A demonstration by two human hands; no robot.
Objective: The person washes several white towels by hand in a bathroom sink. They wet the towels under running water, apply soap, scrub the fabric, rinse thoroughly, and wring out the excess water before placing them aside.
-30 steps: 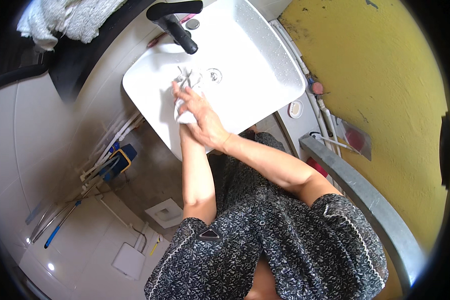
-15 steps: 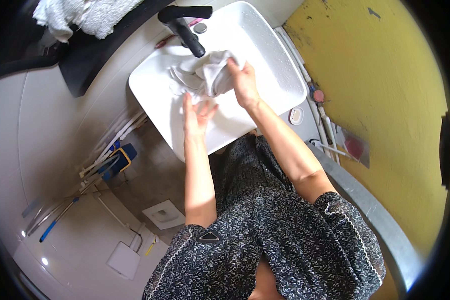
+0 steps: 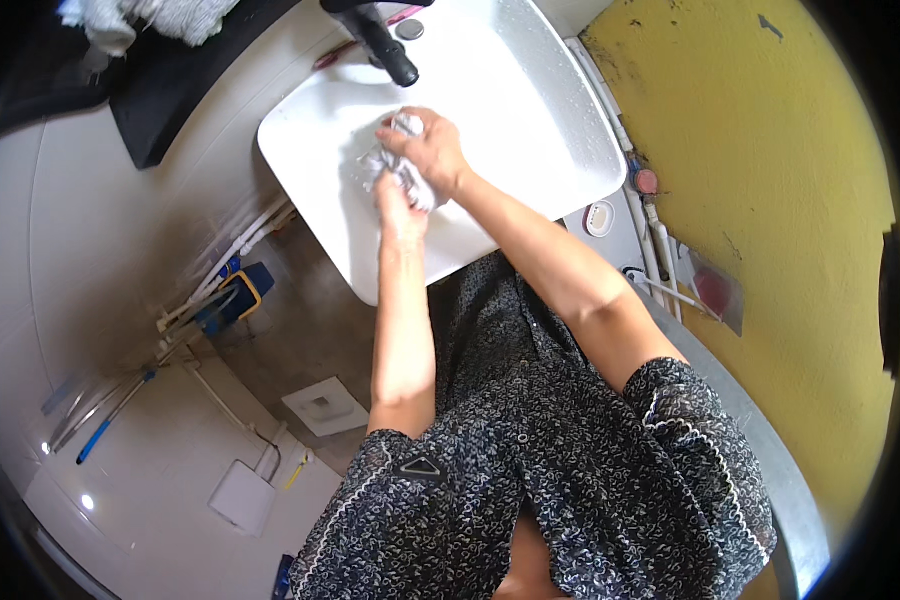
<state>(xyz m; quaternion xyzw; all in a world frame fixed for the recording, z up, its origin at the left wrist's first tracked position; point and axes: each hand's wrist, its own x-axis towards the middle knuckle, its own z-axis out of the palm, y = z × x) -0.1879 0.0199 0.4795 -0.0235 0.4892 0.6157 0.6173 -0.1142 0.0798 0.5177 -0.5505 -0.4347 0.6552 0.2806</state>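
A wet white cloth [image 3: 418,190] is bunched up between my two hands, over the left part of the white sink [image 3: 510,120]. My left hand [image 3: 398,208] grips its lower end from the near side. Gripping the upper end from the right is my right hand [image 3: 430,148], its fingers curled over the fabric. The hands are close together, and parts of the cloth are hidden by them. Just beyond my right hand hangs the spout of the black faucet [image 3: 395,62].
A red-handled item [image 3: 335,55] lies behind the sink near the faucet. White pipes [image 3: 658,240] run along the yellow wall at right, near a small soap dish [image 3: 599,219]. A towel [image 3: 185,15] hangs at upper left; a blue bucket [image 3: 232,300] stands below left.
The cloth was hanging loosely from my right hand, with my left hand open beneath it. Now both hands have come together around it and it is bunched tight.
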